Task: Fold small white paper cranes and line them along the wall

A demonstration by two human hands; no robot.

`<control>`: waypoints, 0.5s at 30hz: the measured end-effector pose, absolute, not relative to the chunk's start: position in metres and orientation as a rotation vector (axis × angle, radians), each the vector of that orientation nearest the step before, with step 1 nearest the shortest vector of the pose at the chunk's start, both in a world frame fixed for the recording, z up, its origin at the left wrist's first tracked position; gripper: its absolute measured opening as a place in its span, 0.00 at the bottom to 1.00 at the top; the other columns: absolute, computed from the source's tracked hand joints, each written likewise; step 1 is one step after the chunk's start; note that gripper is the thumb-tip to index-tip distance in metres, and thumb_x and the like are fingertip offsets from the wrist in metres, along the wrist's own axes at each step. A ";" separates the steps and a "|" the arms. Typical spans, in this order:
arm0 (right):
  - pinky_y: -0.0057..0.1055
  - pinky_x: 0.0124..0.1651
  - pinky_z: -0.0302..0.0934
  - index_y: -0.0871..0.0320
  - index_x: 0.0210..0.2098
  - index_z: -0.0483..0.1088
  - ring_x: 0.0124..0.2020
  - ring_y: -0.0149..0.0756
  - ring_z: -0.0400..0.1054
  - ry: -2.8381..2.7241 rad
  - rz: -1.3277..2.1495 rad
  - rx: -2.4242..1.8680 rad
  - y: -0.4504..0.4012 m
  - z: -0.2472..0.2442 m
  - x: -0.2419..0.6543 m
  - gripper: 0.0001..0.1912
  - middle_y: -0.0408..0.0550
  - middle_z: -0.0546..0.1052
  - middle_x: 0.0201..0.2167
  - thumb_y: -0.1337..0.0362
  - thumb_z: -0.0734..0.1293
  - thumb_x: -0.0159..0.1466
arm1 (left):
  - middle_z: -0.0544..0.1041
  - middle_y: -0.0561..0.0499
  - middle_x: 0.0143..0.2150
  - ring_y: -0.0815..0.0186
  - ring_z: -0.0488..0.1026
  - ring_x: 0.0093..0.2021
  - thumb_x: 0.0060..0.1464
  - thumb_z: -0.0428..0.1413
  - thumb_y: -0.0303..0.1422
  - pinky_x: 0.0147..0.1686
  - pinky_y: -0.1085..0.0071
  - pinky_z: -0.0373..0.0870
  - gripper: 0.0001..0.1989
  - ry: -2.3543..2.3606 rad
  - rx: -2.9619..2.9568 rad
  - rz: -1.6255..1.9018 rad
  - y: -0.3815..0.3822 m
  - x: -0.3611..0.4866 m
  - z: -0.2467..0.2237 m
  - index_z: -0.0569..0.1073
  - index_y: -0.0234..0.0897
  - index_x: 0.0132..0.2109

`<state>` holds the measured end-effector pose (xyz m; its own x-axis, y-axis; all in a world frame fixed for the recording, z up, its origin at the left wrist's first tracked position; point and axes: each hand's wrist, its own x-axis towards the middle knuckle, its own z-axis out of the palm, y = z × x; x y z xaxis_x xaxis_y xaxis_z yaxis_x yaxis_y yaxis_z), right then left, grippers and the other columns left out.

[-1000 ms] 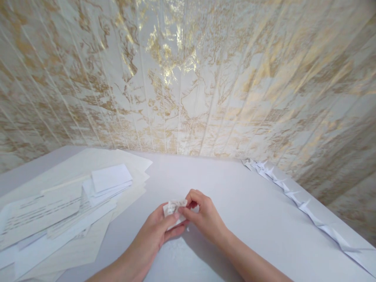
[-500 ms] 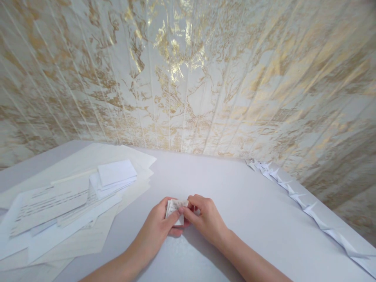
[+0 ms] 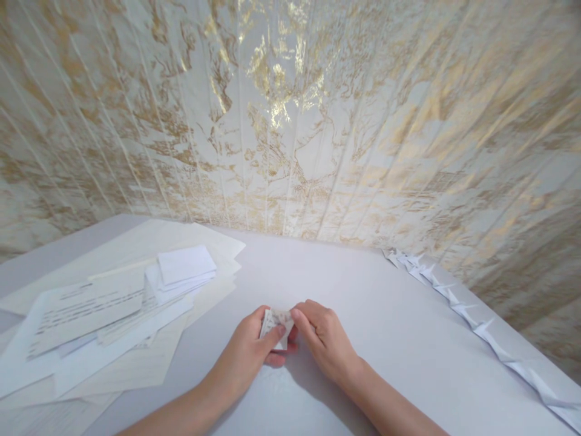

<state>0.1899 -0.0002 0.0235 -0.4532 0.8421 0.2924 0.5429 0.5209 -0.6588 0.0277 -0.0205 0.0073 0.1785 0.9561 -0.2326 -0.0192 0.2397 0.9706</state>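
A small folded piece of paper [image 3: 275, 323], white with dark print on it, is held above the table in front of me. My left hand [image 3: 254, 342] grips it from the left, thumb pressed flat on its face and fingers behind it. My right hand [image 3: 322, 333] pinches the paper's upper right corner between thumb and curled forefinger. The paper's back and the left fingertips behind it are partly hidden.
Loose sheets [image 3: 172, 357], some printed, lie overlapping on the left of the white table [image 3: 290, 260]. A stack of small blank papers [image 3: 187, 264] rests on them. A row of folded paper pieces [image 3: 463, 309] runs along the right edge. Patterned wallpaper [image 3: 290, 121] rises behind.
My right thumb has slid from the paper's middle to its upper right corner. The left hand keeps its hold. The whole view has shifted slightly.
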 end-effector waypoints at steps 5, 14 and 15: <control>0.28 0.37 0.58 0.57 0.43 0.72 0.32 0.36 0.69 -2.228 0.430 -1.169 -0.007 0.029 0.182 0.10 0.46 0.76 0.31 0.68 0.67 0.61 | 0.80 0.49 0.36 0.61 0.77 0.35 0.53 0.58 0.39 0.31 0.69 0.75 0.13 1.087 1.160 0.933 -0.022 0.029 0.002 0.74 0.34 0.41; 0.27 0.34 0.58 0.58 0.37 0.74 0.28 0.33 0.67 -2.230 0.417 -1.054 -0.003 0.023 0.184 0.11 0.45 0.76 0.28 0.74 0.61 0.62 | 0.79 0.51 0.31 0.62 0.75 0.33 0.53 0.60 0.42 0.30 0.71 0.72 0.15 1.021 1.202 0.912 -0.024 0.031 0.005 0.77 0.32 0.38; 0.26 0.33 0.58 0.57 0.37 0.75 0.27 0.32 0.66 -2.220 0.438 -1.034 -0.003 0.023 0.185 0.12 0.45 0.75 0.27 0.75 0.61 0.62 | 0.79 0.51 0.31 0.62 0.75 0.33 0.52 0.60 0.42 0.30 0.71 0.72 0.15 1.021 1.195 0.907 -0.023 0.031 0.005 0.77 0.32 0.38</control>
<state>0.1850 -0.0034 0.0229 -0.4837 0.7724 0.4116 0.5581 0.6345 -0.5347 0.0306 -0.0229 0.0055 0.2967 0.9450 -0.1375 -0.0252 0.1516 0.9881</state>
